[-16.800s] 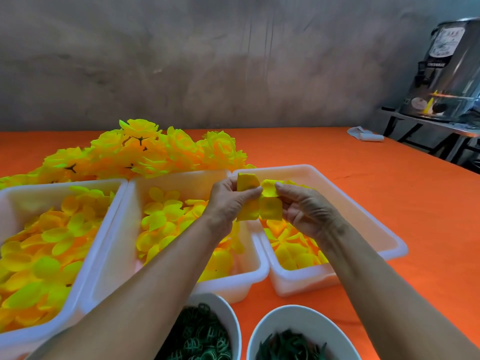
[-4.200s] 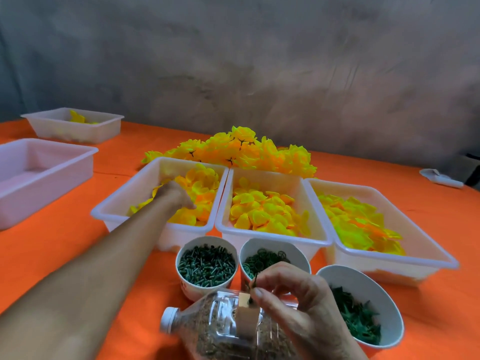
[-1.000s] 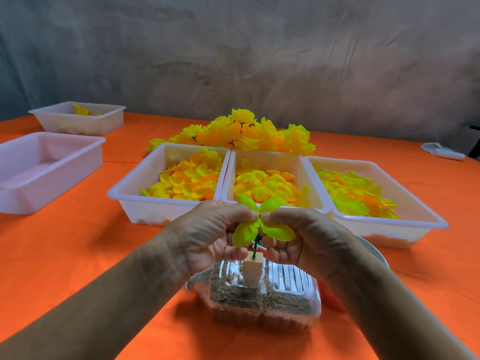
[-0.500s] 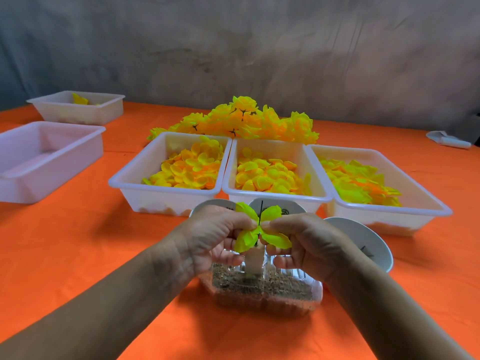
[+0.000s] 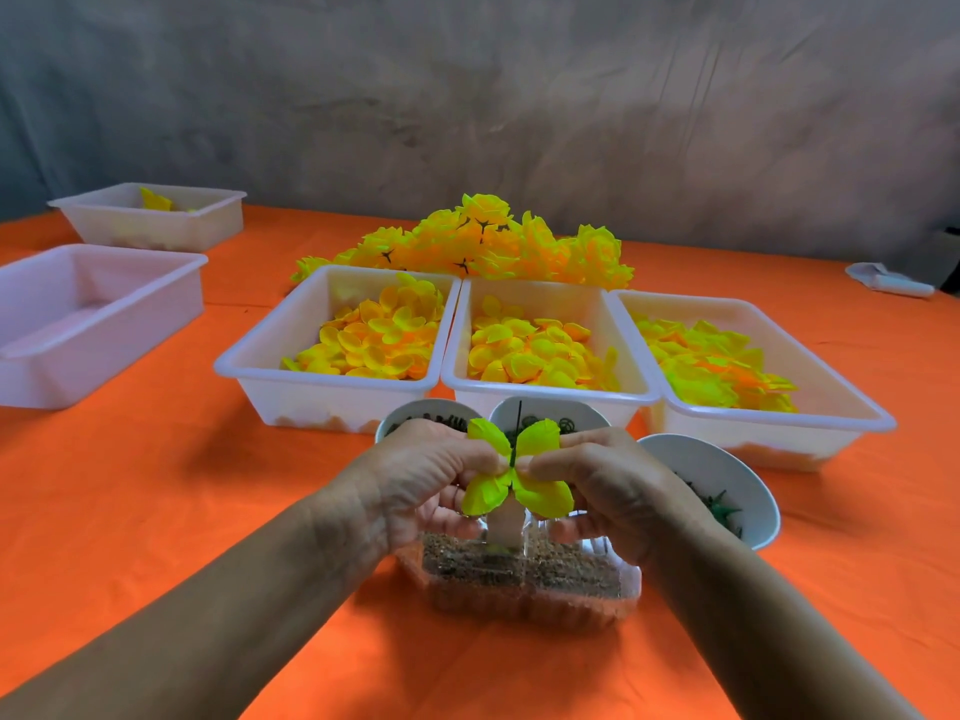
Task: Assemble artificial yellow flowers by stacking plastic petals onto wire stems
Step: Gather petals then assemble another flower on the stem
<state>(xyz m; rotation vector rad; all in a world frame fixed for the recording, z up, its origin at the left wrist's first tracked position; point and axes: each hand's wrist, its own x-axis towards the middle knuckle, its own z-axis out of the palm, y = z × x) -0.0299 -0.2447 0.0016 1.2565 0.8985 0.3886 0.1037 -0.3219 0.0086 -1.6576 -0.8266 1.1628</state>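
Peeking from behind the hands, three white bowls [image 5: 727,475] show only partly; their dark green contents are hard to make out. Left hand [image 5: 421,480] and right hand [image 5: 608,485] each pinch the four-lobed yellow-green petal piece [image 5: 540,498] from its side, fingers curled. Petal piece is threaded on a thin dark wire stem [image 5: 518,415], upright over a pale block [image 5: 505,527] in a clear grit-filled container [image 5: 524,579]. Orange table [image 5: 156,485]; three petal trays [image 5: 332,392]; finished flowers [image 5: 483,246] behind; grey wall.
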